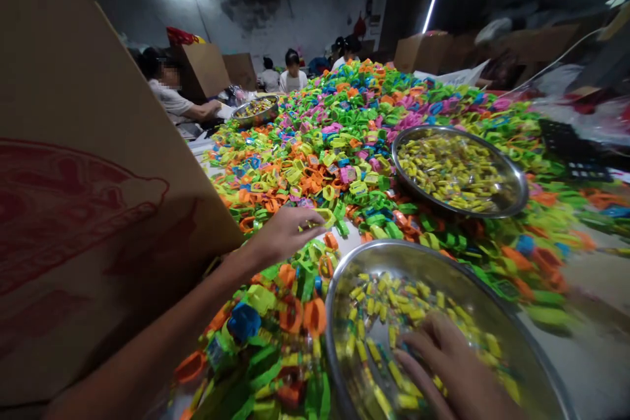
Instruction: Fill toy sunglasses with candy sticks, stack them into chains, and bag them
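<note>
My left hand (283,233) is closed, thumb and fingers pinching a yellow-green plastic ring-shaped piece (325,216), perhaps a toy watch, at the edge of the big pile. Down at the right, my right hand (445,357) reaches into a steel bowl (418,254). Its thumb and forefinger are slightly apart above small yellow tube-like pieces (391,305) in clear wrapping, and I see nothing held between them. Some of its other fingers are hidden. Beneath my left forearm lies a heap of coloured plastic pieces (290,315), with wrapped yellow tubes among them.
A large pile of coloured plastic pieces (344,118) covers the table. A second steel bowl (460,210) of yellow tubes sits on it, and another bowl (256,119) stands farther back. A tall cardboard box (98,111) blocks the left side. Several people (293,79) sit behind.
</note>
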### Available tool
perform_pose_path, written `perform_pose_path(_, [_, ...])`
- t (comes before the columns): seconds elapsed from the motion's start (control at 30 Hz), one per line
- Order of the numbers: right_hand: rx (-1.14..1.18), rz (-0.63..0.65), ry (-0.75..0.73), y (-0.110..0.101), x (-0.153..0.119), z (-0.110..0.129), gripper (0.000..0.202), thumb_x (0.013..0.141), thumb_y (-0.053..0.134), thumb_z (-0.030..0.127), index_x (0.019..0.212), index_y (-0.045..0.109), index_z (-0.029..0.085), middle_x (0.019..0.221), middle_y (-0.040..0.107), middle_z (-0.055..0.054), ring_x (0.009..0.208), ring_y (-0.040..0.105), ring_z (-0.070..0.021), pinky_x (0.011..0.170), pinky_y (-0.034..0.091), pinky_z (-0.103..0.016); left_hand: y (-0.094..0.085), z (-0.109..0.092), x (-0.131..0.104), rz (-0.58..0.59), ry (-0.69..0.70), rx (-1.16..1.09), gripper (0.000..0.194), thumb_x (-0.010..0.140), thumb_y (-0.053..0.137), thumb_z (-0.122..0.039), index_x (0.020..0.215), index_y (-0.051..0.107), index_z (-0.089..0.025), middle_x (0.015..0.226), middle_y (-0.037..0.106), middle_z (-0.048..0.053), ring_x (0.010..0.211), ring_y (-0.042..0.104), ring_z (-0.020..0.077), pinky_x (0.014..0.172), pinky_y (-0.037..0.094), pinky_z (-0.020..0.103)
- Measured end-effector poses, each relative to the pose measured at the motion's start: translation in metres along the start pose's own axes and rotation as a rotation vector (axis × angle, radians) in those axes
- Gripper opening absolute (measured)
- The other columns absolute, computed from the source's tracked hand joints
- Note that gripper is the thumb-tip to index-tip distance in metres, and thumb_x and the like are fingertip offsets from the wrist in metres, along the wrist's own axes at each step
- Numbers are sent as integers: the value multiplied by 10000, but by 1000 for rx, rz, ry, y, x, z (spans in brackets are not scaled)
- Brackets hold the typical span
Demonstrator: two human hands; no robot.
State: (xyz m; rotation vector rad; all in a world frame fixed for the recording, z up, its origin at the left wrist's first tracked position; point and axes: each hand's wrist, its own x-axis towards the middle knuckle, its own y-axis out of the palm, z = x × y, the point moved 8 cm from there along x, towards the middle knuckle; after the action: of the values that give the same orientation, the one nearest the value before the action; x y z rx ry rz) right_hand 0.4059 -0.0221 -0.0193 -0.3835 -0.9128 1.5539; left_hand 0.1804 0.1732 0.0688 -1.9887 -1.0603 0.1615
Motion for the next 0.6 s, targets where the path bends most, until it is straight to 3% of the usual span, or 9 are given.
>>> perform_pose_path(0.07, [99, -118, 3, -15, 13, 32, 281, 1107, 581, 466, 1038, 797, 300, 955, 817, -42, 858, 811, -198, 777, 663, -226, -2, -42, -47, -116, 91, -20, 143, 1045, 674, -253, 1001, 781, -169, 959, 801, 56, 878, 727, 178, 827, 528, 296])
perform_pose_path(0.13, [242, -124, 57, -17, 19, 53, 238, 1044, 703, 508, 1019, 804, 294, 943, 820, -29, 798, 797, -188, 702, 643, -206, 9, -72, -92, -166, 99, -14, 95, 1048, 666, -186, 1032, 759, -188, 959, 787, 33, 878, 725, 156, 796, 533, 264])
perform_pose_path(0.27, [566, -25, 160, 2, 14, 80, 237, 1005, 767, 499, 991, 743, 264, 860, 758, 0, 744, 768, -162, 673, 627, -191, 35, -104, -156, -245, 72, 87, 164, 1064, 631, -152, 1156, 738, -234, 1027, 771, 16, 914, 730, 154, 804, 559, 268])
perform_pose_path(0.33, [576, 31, 157, 12, 9, 92, 213, 1067, 678, 481, 1062, 706, 270, 921, 739, -5, 824, 762, -155, 727, 626, -188, 38, -111, -175, -318, 73, 129, 189, 1067, 628, -152, 1194, 734, -243, 1017, 766, 11, 896, 730, 154, 794, 572, 275])
perform_pose_path(0.47, [391, 82, 94, 23, 3, 109, 268, 1130, 561, 453, 1352, 648, 333, 1290, 752, -33, 1190, 732, -171, 1002, 595, -222, 30, -123, -197, -469, 93, 162, 192, 1063, 646, -157, 1210, 741, -235, 1026, 776, 10, 915, 744, 149, 824, 597, 275])
perform_pose_path(0.6, [323, 90, -3, 31, -1, 120, 302, 1141, 532, 477, 1325, 722, 332, 1334, 776, -31, 1252, 728, -201, 1077, 583, -276, 24, -131, -209, -527, 113, 184, 152, 1062, 646, -147, 1160, 733, -223, 1000, 773, 2, 898, 737, 148, 814, 590, 277])
